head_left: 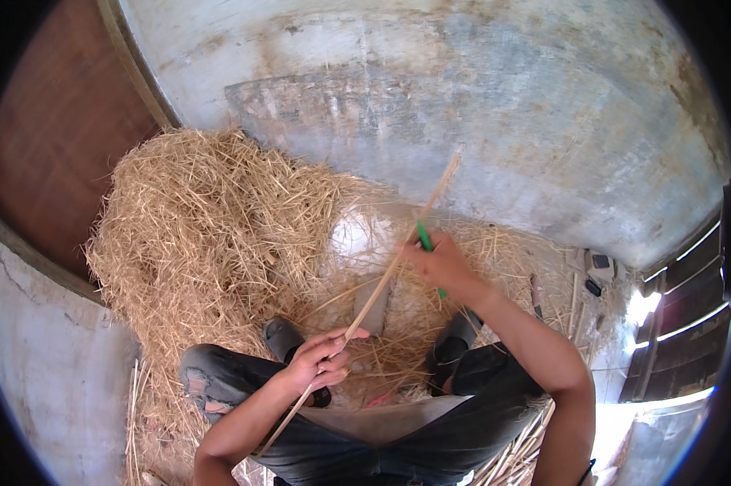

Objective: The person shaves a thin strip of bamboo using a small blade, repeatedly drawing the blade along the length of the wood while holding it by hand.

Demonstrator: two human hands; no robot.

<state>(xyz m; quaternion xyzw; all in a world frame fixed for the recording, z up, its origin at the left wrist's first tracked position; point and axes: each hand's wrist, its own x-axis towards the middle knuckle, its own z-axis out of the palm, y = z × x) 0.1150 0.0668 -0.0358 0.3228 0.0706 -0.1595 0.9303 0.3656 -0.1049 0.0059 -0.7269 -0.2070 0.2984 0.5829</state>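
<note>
A long, thin tan strip [372,301], like split bamboo or cane, slants from above my lap up toward the wall. My left hand [321,362] is closed around its lower part, with the tail of the strip running back over my thigh. Higher up, my right hand [440,263] is closed on a slim green tool [424,236] set against the strip. Green shows on both sides of that fist; slight blur and the fingers hide what kind of tool it is. The strip's far end [459,151] looks frayed.
A big heap of straw-like shavings [211,219] rises at the left. Before me lie a white bundle [361,235] and a flat grey block [371,296]. Dark sandals [450,344] are on my feet. Small dark objects [599,263] sit by the wall at right; several strips [515,445] lie beside my right leg.
</note>
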